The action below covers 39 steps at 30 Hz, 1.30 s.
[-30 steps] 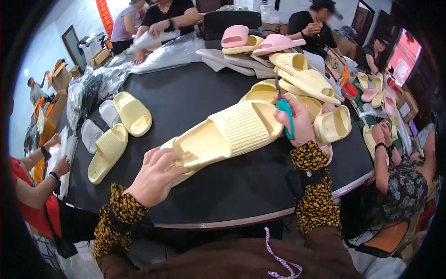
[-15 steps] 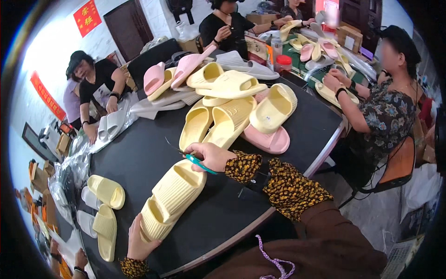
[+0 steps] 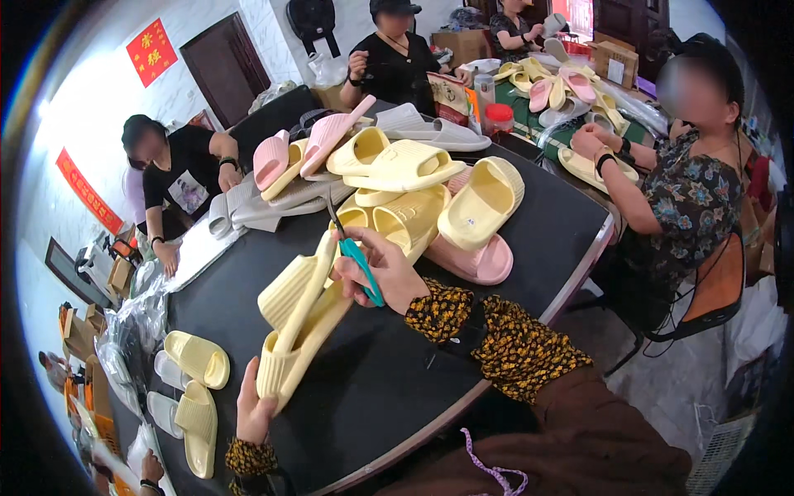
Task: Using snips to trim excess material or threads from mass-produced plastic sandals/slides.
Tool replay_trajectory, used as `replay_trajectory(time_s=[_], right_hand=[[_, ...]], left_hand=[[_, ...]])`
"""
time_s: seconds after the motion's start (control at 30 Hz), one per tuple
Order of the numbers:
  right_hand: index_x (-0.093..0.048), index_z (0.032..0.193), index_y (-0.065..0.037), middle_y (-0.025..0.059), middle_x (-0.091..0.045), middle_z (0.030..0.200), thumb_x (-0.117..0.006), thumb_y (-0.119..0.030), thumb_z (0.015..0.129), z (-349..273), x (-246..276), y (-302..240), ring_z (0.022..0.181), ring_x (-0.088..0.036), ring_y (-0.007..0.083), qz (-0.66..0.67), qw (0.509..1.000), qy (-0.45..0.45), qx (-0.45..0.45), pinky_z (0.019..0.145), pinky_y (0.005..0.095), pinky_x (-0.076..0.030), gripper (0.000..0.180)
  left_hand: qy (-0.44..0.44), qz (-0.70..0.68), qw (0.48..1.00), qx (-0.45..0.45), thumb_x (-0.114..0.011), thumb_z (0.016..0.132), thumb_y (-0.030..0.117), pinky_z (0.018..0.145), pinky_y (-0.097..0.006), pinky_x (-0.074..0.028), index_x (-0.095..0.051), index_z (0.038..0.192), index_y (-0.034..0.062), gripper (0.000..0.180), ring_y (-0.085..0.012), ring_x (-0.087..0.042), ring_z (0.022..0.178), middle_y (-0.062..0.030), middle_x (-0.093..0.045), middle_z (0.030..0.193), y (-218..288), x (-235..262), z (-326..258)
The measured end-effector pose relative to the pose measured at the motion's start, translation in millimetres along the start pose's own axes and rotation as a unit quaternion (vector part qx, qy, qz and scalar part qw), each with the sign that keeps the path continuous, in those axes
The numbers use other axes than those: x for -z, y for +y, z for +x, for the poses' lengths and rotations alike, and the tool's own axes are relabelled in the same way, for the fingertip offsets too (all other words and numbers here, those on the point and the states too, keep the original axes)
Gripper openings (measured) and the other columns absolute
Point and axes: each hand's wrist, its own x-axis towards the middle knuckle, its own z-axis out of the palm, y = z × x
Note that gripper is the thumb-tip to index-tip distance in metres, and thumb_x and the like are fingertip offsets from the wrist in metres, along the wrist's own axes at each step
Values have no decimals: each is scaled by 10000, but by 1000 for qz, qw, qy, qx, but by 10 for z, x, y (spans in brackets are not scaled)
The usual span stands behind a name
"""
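My left hand (image 3: 253, 407) grips the heel end of a pale yellow slide sandal (image 3: 299, 318), which lies tilted on its side over the black table (image 3: 389, 388). My right hand (image 3: 382, 269) holds teal-handled scissors (image 3: 357, 256) at the sandal's toe end, blades pointing up and away from me. Both my forearms wear dark sleeves with a yellow pattern.
A heap of yellow and pink sandals (image 3: 413, 178) fills the table's far side. Two more yellow sandals (image 3: 197, 380) lie at the left edge. Other people sit around the table: one at the left (image 3: 178, 178), one at the far side (image 3: 397, 58), one at the right (image 3: 678, 182).
My view has swung left and tipped. The sandal has turned from lying flat to standing on its side, and my right hand with the scissors has moved to its toe end.
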Motion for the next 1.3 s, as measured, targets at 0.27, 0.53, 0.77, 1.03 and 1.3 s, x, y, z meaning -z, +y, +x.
replay_trajectory(time_s=[0.27,0.53,0.77,1.03,1.3], right_hand=[[-430,1231,-24,48,-590,741,-625,-172,850,-7,0,83,526,-550,79,-29,1000,-7,-9,416,190,-420,453],[-423,1233,-22,27,-573,739,-629,-178,847,-26,12,86,523,-531,67,-24,1000,4,11,420,186,-406,464],[-428,1230,-37,45,-565,742,-632,-146,839,-23,11,101,519,-522,73,8,1000,12,26,416,186,-393,454],[-434,1225,-22,74,-580,791,-626,-138,843,4,-24,127,521,-526,71,-11,999,33,34,414,183,-390,443],[-441,1219,-32,59,-571,727,-636,-160,834,-6,47,158,500,-522,79,8,996,63,56,409,189,-395,450]], left_hand=[[-3,-88,996,20,-462,813,123,918,-291,-400,-306,1358,-35,589,-189,-490,1118,-119,-486,1254,93,-452,717],[39,-120,991,36,-439,874,223,589,-241,-448,-375,1340,52,500,-118,-568,858,-44,-571,1082,253,-791,1238],[16,-44,997,-68,-441,905,192,656,-254,-470,-394,1322,37,447,-130,-560,876,-67,-565,1068,170,-1005,1511],[43,206,944,-255,-605,796,144,897,-346,-439,-442,1276,28,521,-255,-524,1054,-171,-488,1169,-263,-1030,2167],[-42,-176,982,-62,-525,882,231,765,-303,-484,-405,1289,82,450,-201,-543,998,-139,-495,1184,88,-1592,2418]])
